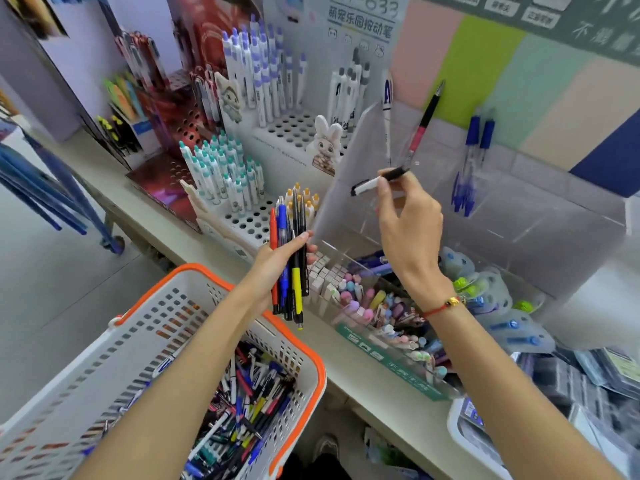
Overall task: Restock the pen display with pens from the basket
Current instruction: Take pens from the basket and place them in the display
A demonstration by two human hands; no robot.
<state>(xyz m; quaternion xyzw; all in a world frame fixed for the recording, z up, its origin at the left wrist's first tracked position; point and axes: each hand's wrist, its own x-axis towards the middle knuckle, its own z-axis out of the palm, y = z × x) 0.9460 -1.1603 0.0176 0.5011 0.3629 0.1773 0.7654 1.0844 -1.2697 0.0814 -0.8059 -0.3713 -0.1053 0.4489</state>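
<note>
The right hand [408, 216] is pinching a black-and-white pen [379, 181] over the clear display [485, 216], while the left hand [277, 261] is gripping a pen bundle [289, 258] above the basket [194, 271].

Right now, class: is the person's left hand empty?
No: the left hand grips a bundle of pens above the basket.

Stationery shop, retail counter. Long shelf [377, 393] carries tiered pen displays [277, 133]: perforated white racks with rows of identical capped pens standing upright, cartoon rabbit figure [327, 142] and printed header card [363, 19] above. Clear acrylic bins [485, 209] hold blue pens; a lower tray [384, 327] is packed with pastel ones. White shopping basket [194, 323] with orange rim holds loose pens.
</note>
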